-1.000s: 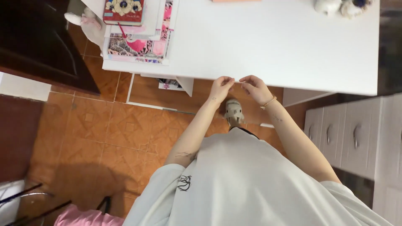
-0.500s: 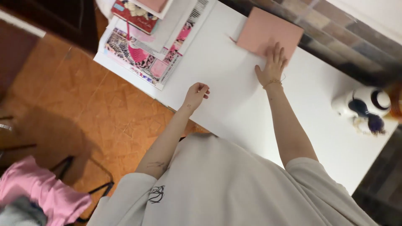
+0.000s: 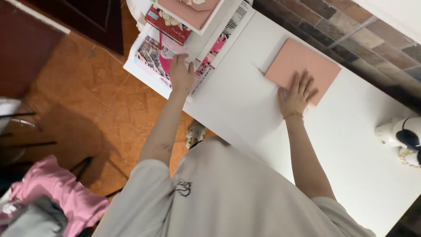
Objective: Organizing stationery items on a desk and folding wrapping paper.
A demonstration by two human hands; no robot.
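Note:
My right hand [image 3: 298, 93] lies flat, fingers spread, on the near edge of a plain pink notebook [image 3: 302, 66] on the white table [image 3: 245, 101]. My left hand [image 3: 180, 72] reaches to the table's left end and rests palm down on a stack of colourful magazines [image 3: 153, 57]. On top of that stack sit a red book with flowers [image 3: 169, 22] and a pink book [image 3: 188, 13]. Neither hand grips anything.
A white and dark blue figurine [image 3: 401, 134] stands at the table's right end. A brick wall [image 3: 351, 26] runs behind the table. Orange floor tiles [image 3: 96, 101] lie to the left, with a chair holding pink clothing [image 3: 57, 197] and dark furniture [image 3: 83, 17].
My left hand has moved from the table's front edge up onto the magazine stack. My right hand has gone from the front edge to the pink notebook and stays on it.

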